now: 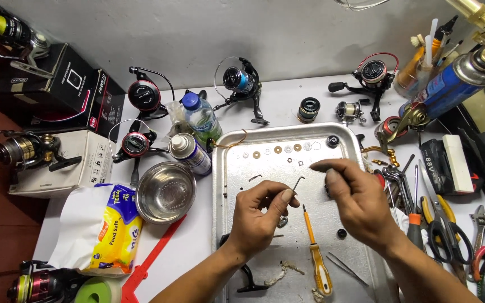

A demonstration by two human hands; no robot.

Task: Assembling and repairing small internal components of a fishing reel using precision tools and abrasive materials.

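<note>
Over a metal tray [237,147] my left hand [256,216] pinches a small bent wire spring [298,182] between thumb and fingers. My right hand [357,202] hovers just to the right of it with thumb and forefinger pinched together near the tray's far right; whether a tiny part sits between them I cannot tell. A row of small washers [279,150] lies along the tray's far side. A yellow-handled screwdriver [316,258] rests on the tray below my hands, with tweezers [346,269] to its right.
Several fishing reels [241,81] stand around the tray. A steel bowl [165,192], a spray can [191,152] and a water bottle [202,118] sit left of it. Pliers, scissors [447,238] and wrenches lie at the right. A blue gas torch [456,78] stands far right.
</note>
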